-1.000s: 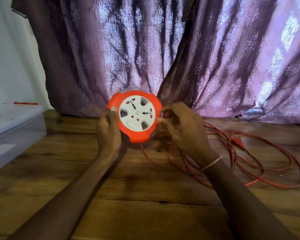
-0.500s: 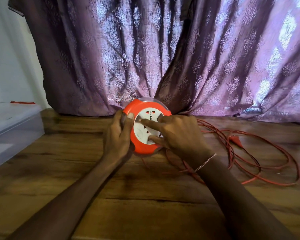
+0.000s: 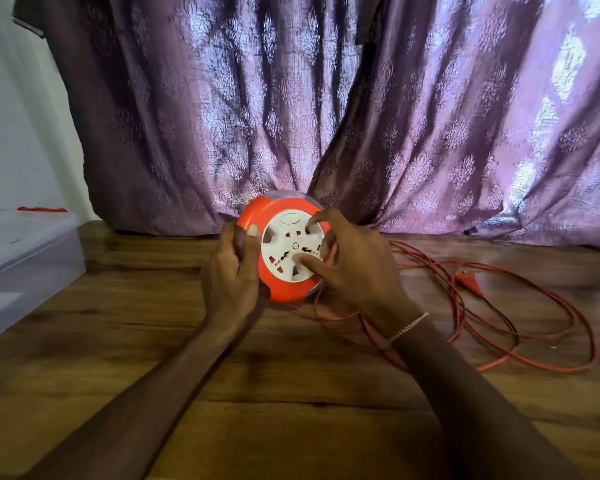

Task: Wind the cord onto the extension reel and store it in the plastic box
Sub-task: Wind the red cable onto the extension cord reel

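Orange plastic is forming the smooth, rounded rim of the extension reel (image 3: 278,289), which is standing on edge at the middle of the floor, just in front of the curtain hem; whether its lower edge is touching the boards I cannot tell. Its white face (image 3: 291,245) is turning toward the camera, a flat disc cut with wedge-shaped recesses and small socket holes, and a clear flange is peeking out behind the top of the rim. The left hand (image 3: 231,271) is gripping the rim from the left, fingers curling round the back and the thumb lying over the front edge. The right hand (image 3: 354,268) is grasping the face from the right, its curled fingertips (image 3: 307,263) hooking into the recesses; a thin pale bracelet (image 3: 409,327) is circling that wrist. The thin red cord (image 3: 499,327) is trailing from under the reel and sprawling in loose, overlapping loops across the boards to the right, running under the right forearm, with its red plug (image 3: 468,282) lying among the far loops. The plastic box (image 3: 25,271), translucent and straight-walled with its lid on, is sitting at the left edge of view, well apart from the reel, with a wide stretch of wooden floor (image 3: 136,323) showing between them. The boards are looking glossy and dark-grained. Purple curtain (image 3: 430,116) fabric, woven with a pale leaf pattern, is hanging in heavy folds along the whole back edge and bunching on the floor at the right.
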`<state>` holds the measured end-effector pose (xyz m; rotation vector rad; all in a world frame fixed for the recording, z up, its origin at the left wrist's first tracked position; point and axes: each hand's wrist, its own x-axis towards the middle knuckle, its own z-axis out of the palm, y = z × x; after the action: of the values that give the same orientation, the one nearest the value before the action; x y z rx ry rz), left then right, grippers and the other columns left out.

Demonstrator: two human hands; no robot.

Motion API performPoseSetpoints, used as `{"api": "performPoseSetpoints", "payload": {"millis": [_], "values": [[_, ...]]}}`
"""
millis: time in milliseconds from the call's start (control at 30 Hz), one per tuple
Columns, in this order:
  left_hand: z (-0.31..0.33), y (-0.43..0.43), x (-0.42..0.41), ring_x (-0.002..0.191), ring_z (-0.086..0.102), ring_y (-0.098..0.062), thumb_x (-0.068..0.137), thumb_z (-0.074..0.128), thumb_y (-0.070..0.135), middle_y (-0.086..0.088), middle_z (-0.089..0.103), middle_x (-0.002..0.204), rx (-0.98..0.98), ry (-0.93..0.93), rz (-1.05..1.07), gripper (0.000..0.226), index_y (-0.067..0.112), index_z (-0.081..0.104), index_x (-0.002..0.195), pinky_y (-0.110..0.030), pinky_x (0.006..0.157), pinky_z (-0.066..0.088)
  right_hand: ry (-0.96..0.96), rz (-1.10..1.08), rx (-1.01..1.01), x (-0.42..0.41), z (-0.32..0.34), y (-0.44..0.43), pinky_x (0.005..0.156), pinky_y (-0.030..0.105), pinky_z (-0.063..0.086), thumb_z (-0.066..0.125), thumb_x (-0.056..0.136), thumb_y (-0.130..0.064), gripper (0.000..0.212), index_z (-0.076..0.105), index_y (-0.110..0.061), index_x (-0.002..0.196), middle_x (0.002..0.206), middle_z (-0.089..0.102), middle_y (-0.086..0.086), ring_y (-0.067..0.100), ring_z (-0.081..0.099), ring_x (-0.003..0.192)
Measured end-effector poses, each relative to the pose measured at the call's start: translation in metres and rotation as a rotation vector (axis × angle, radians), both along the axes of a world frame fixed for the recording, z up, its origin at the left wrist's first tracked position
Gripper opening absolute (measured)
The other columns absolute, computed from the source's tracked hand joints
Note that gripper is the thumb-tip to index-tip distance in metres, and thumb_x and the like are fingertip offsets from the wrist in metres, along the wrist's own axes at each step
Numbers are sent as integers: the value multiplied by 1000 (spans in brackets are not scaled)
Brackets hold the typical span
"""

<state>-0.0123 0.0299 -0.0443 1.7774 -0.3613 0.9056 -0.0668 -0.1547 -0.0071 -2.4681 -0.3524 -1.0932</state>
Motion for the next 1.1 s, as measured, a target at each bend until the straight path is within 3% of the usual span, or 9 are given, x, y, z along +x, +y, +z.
{"api": "performPoseSetpoints", "payload": {"millis": [67,133,333,500,600,633,700,833,1100], "values": [[2,1,0,71,63,-21,98,37,58,2,68,78,-30,10,-5,41,22,58,98,-43,66,51,-111,-16,-351,0,1,-11,58,35,53,69,87,-58,57,54,-39,138,115,64,-8,21,69,91],[2,0,-2,68,61,-16,97,38,58,5,65,74,-34,13,-16,39,23,57,96,-39,63,50,-148,-60,-569,0,0,-10,53,34,51,58,93,-56,56,47,-45,146,125,61,-1,22,67,98],[0,-1,-3,74,66,-30,97,36,58,-4,69,80,63,-40,-14,46,20,58,107,-45,66,52,-220,-93,-607,-1,-1,0,49,31,41,56,86,-61,59,54,-45,143,90,69,3,29,70,74],[3,-5,-13,74,67,-34,98,34,60,-7,68,77,61,-94,20,51,16,57,109,-44,64,51,-43,-178,38,3,-3,21,66,41,57,53,70,-88,71,59,-35,117,71,74,5,34,72,71],[4,-6,-13,69,67,-28,98,34,61,1,63,72,60,-107,31,52,16,58,107,-36,58,49,210,5,581,4,1,31,60,35,58,75,72,-73,56,55,-28,98,62,74,4,22,74,57],[4,-6,-12,70,68,-26,98,33,63,2,64,74,62,-104,37,54,17,58,107,-36,58,49,248,52,635,3,2,30,58,36,59,78,74,-70,53,54,-28,96,60,74,2,21,73,52],[4,-6,-9,72,67,-27,97,30,66,-1,67,77,53,-86,50,54,20,57,106,-39,60,51,164,-19,354,3,2,23,63,40,60,68,75,-78,55,55,-32,103,64,74,-3,21,74,62],[6,-4,-4,77,65,-33,99,34,60,-4,68,80,-35,-57,52,45,20,55,100,-47,68,51,-175,-88,-285,-1,7,4,55,38,55,67,84,-65,60,56,-33,135,115,67,-4,25,72,85],[7,2,-6,70,65,-27,99,36,58,4,63,73,10,-68,35,40,22,54,98,-46,63,52,-178,-55,-639,-7,11,4,49,30,44,57,93,-56,57,39,-54,147,126,65,2,26,73,87]]}}
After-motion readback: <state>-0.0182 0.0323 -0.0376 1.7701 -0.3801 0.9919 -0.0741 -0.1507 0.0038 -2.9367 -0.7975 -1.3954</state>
